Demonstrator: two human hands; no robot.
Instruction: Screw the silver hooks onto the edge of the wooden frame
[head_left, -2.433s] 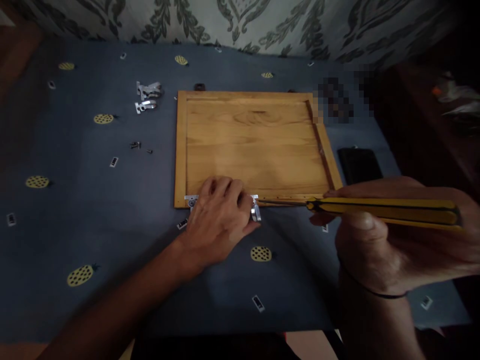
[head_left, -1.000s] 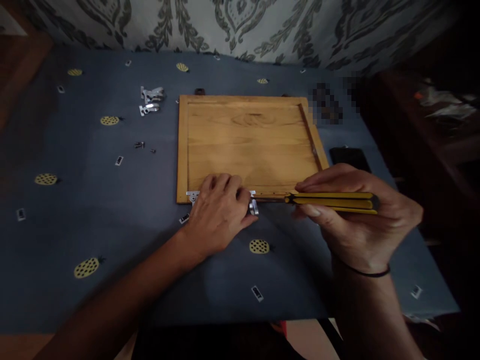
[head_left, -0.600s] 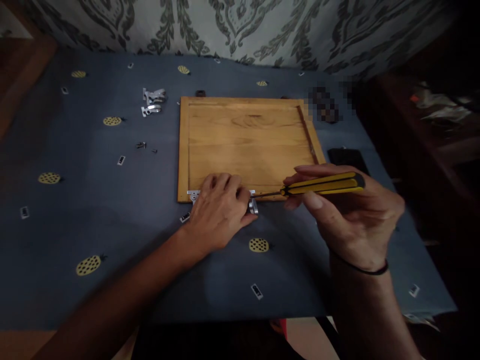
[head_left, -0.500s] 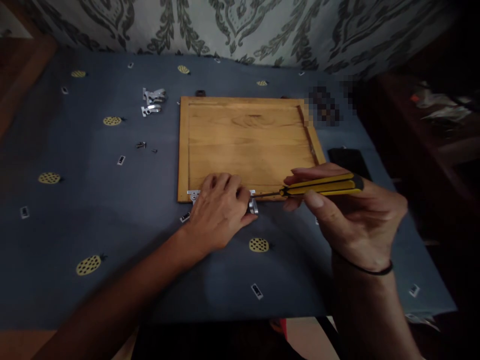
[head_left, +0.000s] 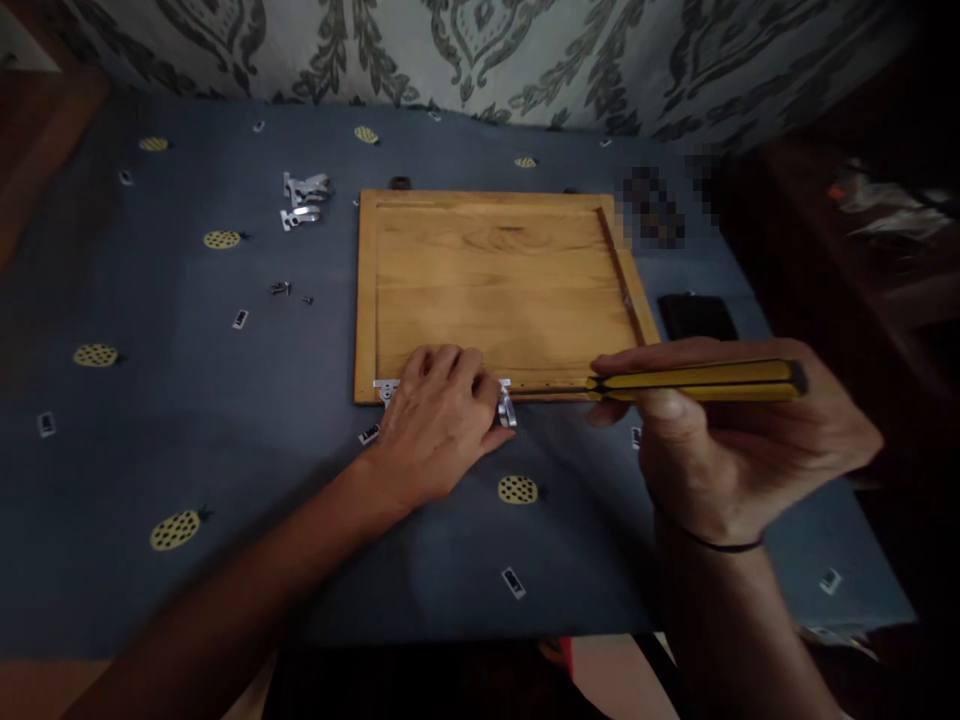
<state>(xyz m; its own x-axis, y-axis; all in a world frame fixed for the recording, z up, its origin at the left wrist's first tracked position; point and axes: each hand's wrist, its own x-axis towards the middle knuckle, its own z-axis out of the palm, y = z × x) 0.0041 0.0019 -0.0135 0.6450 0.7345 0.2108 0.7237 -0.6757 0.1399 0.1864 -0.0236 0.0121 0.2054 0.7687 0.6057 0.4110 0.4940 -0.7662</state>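
Observation:
A wooden panel (head_left: pixel 495 270) with a raised frame lies flat on the blue patterned cloth. My left hand (head_left: pixel 442 415) presses on its near edge, fingers curled over a metal hinge (head_left: pixel 507 408) that shows on the right of the hand; another metal plate (head_left: pixel 385 388) shows on its left. My right hand (head_left: pixel 720 430) is closed around a yellow and black screwdriver (head_left: pixel 697 383). The screwdriver lies nearly level, its thin shaft pointing left toward the hinge. Its tip is too dim to make out.
Loose metal hinges (head_left: pixel 304 200) lie left of the panel's far corner, with several small screws (head_left: pixel 281 289) nearer. A black flat object (head_left: pixel 697 317) is on the cloth at the right. A patterned curtain (head_left: pixel 480 60) hangs behind the table.
My right hand has moved to the right with the screwdriver, which is now closer to level. My left hand has stayed on the hinge at the panel's edge.

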